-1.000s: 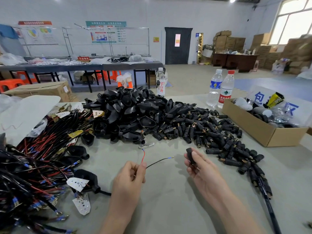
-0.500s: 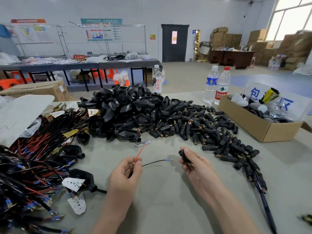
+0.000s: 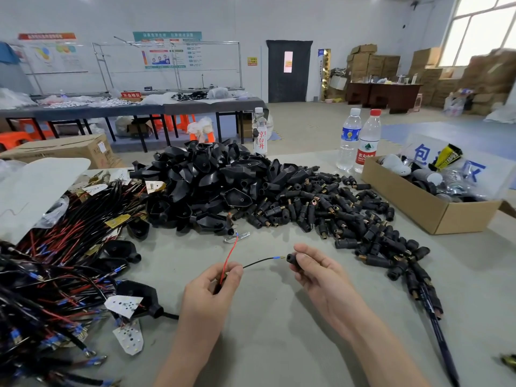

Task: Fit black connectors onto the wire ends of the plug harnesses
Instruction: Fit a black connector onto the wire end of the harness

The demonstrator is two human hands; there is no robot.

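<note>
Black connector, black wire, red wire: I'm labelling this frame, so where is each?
black connector (image 3: pixel 292 258), head view, its holed front end.
black wire (image 3: pixel 258 262), head view, middle of its free span.
red wire (image 3: pixel 228 258), head view, middle of its upright stretch.

On the table (image 3: pixel 279 344): wire harnesses (image 3: pixel 50 269) at left, connectors (image 3: pixel 321 210) heaped centre-back, box (image 3: pixel 413 202) at right, bottles (image 3: pixel 368 141) just behind it.
</note>
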